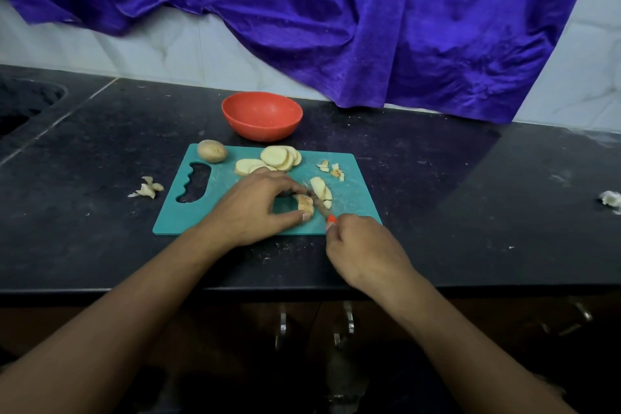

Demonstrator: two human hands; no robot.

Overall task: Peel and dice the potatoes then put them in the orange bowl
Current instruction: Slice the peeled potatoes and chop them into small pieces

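Head view: left grip (255, 205) pinches potato piece (305, 203) on teal board (208, 212); right grip (363, 252) holds orange-handled knife (331, 219).

bowl (262, 116): orange-red all over, plain.
cutting board (201, 212): teal, plain; black shows through its cut-out.
whole potato (211, 151): tan-brown skin, faint darker spots.
potato slices (280, 158): pale creamy yellow.
potato piece (305, 203): pale yellow, tan at the edge.
cut pieces (322, 190): pale yellow, thin tan-brown rim.
scraps (332, 170): off-white with orange-brown flecks.
peels (148, 187): beige to pale yellow.
knife (331, 219): orange-red handle; blade greyish, blurred.
surface (437, 195): black, fine pale speckle; purple tint reflected at far right.
cloth (369, 27): deep violet-blue, plain, lighter sheen on the folds.
wall tiles (168, 47): whitish grey, faint grey veining.
cabinet (201, 329): dark brown; handles (282, 323) silvery.
lump (610, 199): white, too blurred to tell more.
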